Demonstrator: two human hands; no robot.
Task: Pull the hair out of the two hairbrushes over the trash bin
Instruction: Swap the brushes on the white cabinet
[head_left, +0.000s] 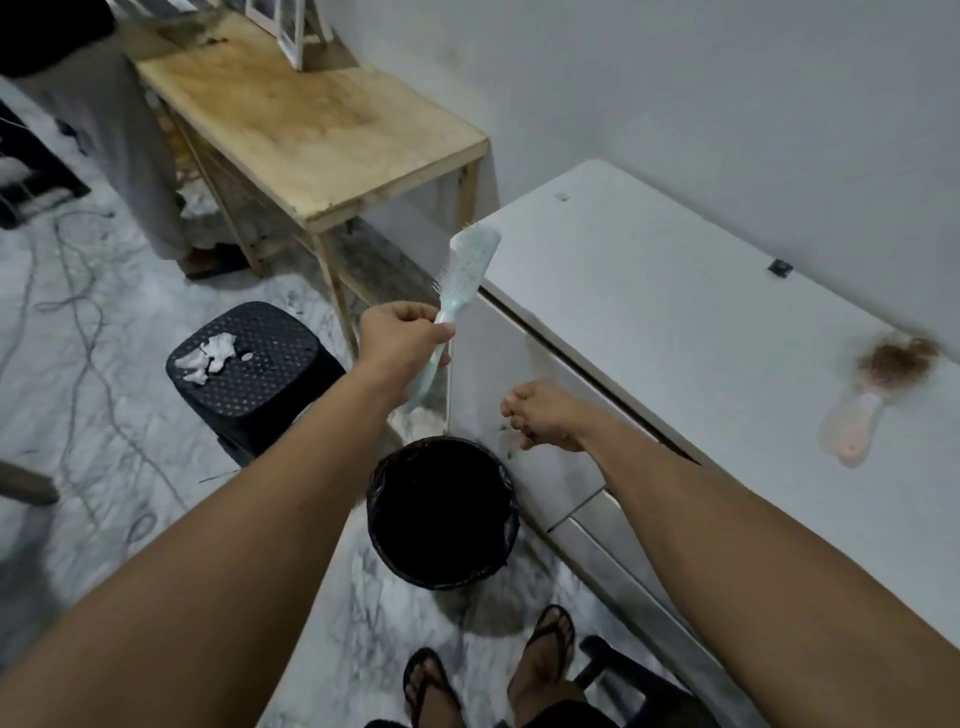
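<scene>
Our left hand (402, 338) gripping the pale blue hairbrush (457, 291) by its handle, head up at twelve o'clock, our right hand (545, 415) pinched closed over the black trash bin (384, 499) — strands seemingly between fingertips, second hairbrush (872, 395) matted with hair at three o'clock on the white tabletop (675, 291).

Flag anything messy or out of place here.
White scraps lie scattered on the black stool. The second hairbrush, clogged with brown hair, lies untouched on the white cabinet.
</scene>
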